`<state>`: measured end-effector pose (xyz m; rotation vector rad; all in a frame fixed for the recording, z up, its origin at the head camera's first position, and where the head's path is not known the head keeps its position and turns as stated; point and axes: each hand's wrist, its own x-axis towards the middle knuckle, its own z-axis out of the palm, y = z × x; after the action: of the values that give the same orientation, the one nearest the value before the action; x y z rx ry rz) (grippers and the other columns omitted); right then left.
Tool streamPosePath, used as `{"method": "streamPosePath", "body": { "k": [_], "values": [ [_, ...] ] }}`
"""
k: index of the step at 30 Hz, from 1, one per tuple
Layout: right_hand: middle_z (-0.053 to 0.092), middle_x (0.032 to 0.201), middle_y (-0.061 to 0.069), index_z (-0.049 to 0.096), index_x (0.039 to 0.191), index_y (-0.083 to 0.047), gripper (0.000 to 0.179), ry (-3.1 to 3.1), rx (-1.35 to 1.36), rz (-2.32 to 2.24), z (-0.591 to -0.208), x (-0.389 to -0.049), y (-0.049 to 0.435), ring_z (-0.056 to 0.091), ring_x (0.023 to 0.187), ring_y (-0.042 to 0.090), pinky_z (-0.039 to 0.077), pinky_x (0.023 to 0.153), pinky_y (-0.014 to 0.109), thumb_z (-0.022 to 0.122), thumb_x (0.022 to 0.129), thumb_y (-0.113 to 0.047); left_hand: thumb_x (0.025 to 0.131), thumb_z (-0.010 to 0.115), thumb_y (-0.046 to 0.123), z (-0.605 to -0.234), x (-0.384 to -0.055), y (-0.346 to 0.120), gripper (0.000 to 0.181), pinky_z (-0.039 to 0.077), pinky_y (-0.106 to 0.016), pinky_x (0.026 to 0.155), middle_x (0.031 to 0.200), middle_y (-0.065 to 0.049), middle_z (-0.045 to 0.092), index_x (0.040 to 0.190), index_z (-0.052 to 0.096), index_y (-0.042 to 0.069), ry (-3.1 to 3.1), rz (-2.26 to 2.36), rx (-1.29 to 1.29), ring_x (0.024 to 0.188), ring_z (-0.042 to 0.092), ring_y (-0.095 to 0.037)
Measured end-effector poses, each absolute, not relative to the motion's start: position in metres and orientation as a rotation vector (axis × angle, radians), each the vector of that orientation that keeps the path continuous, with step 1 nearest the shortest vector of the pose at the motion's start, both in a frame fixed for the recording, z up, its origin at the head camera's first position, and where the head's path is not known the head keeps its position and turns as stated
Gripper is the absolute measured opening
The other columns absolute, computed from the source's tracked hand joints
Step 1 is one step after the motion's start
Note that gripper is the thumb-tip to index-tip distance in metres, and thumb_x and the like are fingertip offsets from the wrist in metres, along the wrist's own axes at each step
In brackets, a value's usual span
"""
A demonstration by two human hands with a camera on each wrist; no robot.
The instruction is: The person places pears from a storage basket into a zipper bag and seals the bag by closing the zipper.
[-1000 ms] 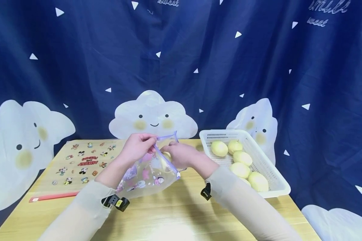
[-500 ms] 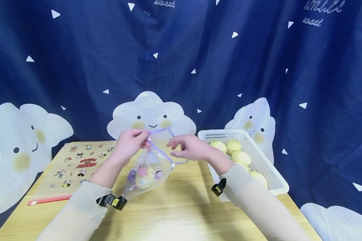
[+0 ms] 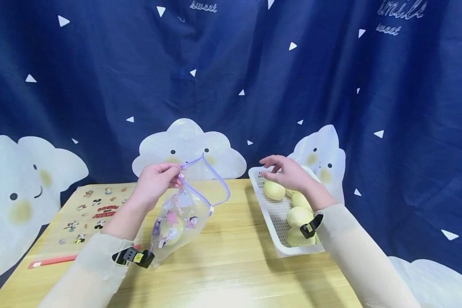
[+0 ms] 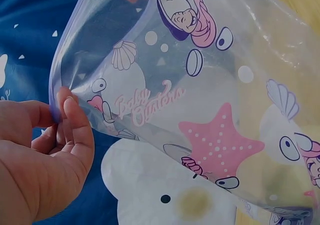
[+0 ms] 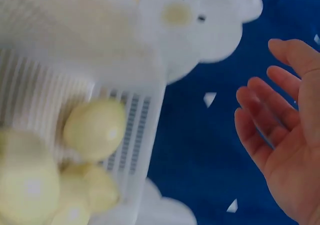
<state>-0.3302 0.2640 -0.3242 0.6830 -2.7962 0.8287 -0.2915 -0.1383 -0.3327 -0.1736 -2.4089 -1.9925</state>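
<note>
Your left hand [image 3: 155, 182] pinches the purple-edged mouth of the clear printed bag [image 3: 194, 220] at one corner, thumb against fingers. Your right hand [image 3: 288, 173] holds nothing; its fingers are parted and loosely bent above the far left part of the white basket [image 3: 263, 209], over the pale yellow fruits [image 3: 274, 191]. Through the bag's film you can make out one round fruit [image 3: 175, 231] low inside; whether the bag's bottom corner rests on the tabletop [image 3: 231, 265] you cannot tell.

With just that one corner pinched, the rest of the mouth has no support: it could fold closed, or the bag could twist under the fruit's weight. Should your pinch slip, the bag would likely slump and its fruit might roll out. The small white slider [image 3: 211, 209] at the mouth's near corner could catch whatever passes it.

Between your right hand and the bag stands the basket's left wall, which could knock a low-carried fruit. Your right sleeve [image 3: 354, 244] hides part of the basket. Farther left, a second printed bag [image 3: 81, 218] lies flat, clear of that gap.
</note>
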Motion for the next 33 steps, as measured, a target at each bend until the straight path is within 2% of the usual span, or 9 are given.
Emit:
{"method": "streamPosePath", "body": {
  "k": [6, 10, 16, 20, 25, 33],
  "values": [
    [0.068, 0.136, 0.021, 0.067, 0.144, -0.004, 0.048, -2.816, 0.540, 0.725, -0.337, -0.340, 0.298, 0.069, 0.119, 0.043, 0.057, 0.101, 0.055, 0.078, 0.101, -0.022, 0.112, 0.060, 0.019, -0.334, -0.291, -0.139, 0.040, 0.063, -0.017, 0.079, 0.087, 0.006, 0.072, 0.139, 0.068, -0.010, -2.400, -2.005, -0.167, 0.079, 0.068, -0.005],
    [0.064, 0.141, 0.026, 0.065, 0.146, -0.002, 0.053, -2.852, 0.487, 0.679, -0.345, -0.343, 0.314, 0.066, 0.123, 0.049, 0.056, 0.103, 0.061, 0.077, 0.100, -0.023, 0.112, 0.061, 0.019, -0.335, -0.291, -0.140, 0.039, 0.063, -0.017, 0.079, 0.087, 0.006, 0.073, 0.138, 0.069, -0.009, -2.409, -1.996, -0.154, 0.079, 0.068, -0.006],
    [0.060, 0.144, 0.034, 0.061, 0.149, 0.000, 0.058, -2.934, 0.411, 0.633, -0.352, -0.348, 0.331, 0.067, 0.121, 0.050, 0.055, 0.105, 0.063, 0.077, 0.100, -0.026, 0.112, 0.060, 0.019, -0.337, -0.293, -0.140, 0.039, 0.064, -0.018, 0.079, 0.088, 0.007, 0.072, 0.137, 0.070, -0.009, -2.418, -1.996, -0.154, 0.079, 0.068, -0.006],
    [0.057, 0.148, 0.036, 0.058, 0.153, 0.000, 0.064, -2.983, 0.372, 0.647, -0.362, -0.360, 0.335, 0.066, 0.125, 0.051, 0.053, 0.110, 0.064, 0.078, 0.100, -0.029, 0.112, 0.061, 0.020, -0.338, -0.292, -0.140, 0.040, 0.063, -0.017, 0.079, 0.088, 0.007, 0.072, 0.138, 0.069, -0.009, -2.413, -2.005, -0.164, 0.079, 0.068, -0.005],
    [0.054, 0.156, 0.033, 0.055, 0.157, -0.004, 0.072, -3.038, 0.331, 0.750, -0.382, -0.377, 0.333, 0.062, 0.135, 0.052, 0.050, 0.116, 0.063, 0.081, 0.098, -0.034, 0.113, 0.061, 0.021, -0.340, -0.292, -0.139, 0.039, 0.063, -0.017, 0.079, 0.088, 0.006, 0.070, 0.138, 0.070, -0.009, -2.433, -2.005, -0.151, 0.079, 0.067, -0.007],
    [0.050, 0.166, 0.027, 0.050, 0.163, -0.008, 0.079, -3.144, 0.274, 0.973, -0.399, -0.388, 0.324, 0.050, 0.152, 0.048, 0.036, 0.130, 0.059, 0.084, 0.096, -0.036, 0.112, 0.060, 0.019, -0.342, -0.294, -0.139, 0.039, 0.063, -0.018, 0.078, 0.088, 0.006, 0.069, 0.136, 0.070, -0.009, -2.436, -2.001, -0.146, 0.079, 0.066, -0.007]
  ]
}}
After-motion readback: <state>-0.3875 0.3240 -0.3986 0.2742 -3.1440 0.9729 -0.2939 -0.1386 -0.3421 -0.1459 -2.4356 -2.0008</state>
